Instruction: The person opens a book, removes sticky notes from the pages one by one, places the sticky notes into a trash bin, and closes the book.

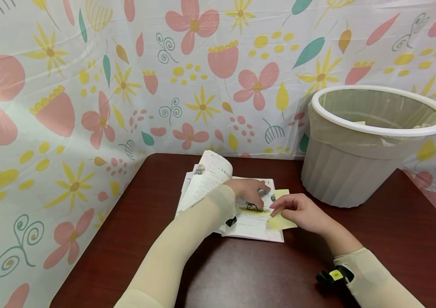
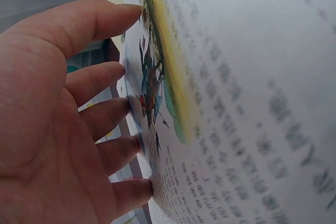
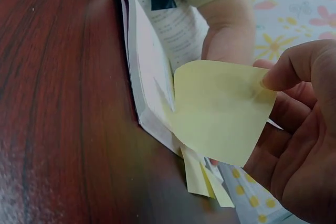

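An open book [image 1: 246, 230] with printed text and a colour illustration lies on the table, its left-hand pages curling up. My left hand [image 1: 249, 190] reaches over the right-hand page, with spread fingertips on the paper around the picture [image 2: 149, 77]. At the page's outer edge, my right hand [image 1: 305, 209] pinches a yellow sticky note [image 3: 223, 111] by one edge between thumb and fingers. The note stands up from the page in the right wrist view. More yellow sticky notes [image 3: 197, 174] stick out from the book's side just past it.
A grey waste bin [image 1: 341, 171] with a white rim and a clear liner stands at the back right of the dark red-brown table [image 1: 125, 239]. Some pale yellow paper [image 1: 360, 122] shows inside it. A flower-patterned curtain [image 1: 202, 107] hangs behind and along the left.
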Tool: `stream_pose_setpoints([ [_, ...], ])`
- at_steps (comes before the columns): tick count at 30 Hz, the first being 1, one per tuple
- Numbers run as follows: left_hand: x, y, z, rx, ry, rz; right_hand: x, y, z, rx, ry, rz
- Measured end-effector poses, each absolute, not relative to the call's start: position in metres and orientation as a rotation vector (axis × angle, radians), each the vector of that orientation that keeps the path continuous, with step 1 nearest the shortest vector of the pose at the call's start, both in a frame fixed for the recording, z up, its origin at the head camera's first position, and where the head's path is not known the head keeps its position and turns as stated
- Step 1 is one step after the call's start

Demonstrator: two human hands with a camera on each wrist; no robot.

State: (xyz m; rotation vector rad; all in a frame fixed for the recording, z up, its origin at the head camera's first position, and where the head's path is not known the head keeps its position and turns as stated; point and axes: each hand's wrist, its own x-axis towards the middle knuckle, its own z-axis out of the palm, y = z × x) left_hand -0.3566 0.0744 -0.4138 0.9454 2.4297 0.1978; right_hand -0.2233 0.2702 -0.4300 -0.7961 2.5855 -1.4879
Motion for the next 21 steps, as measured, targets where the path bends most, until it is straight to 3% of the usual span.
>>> stream_pose_setpoints([
  [21,-0.357,0.073,-0.414,0.938,2.428,0.232,-0.202,0.255,-0.403,-0.846,2.636,-1.444],
])
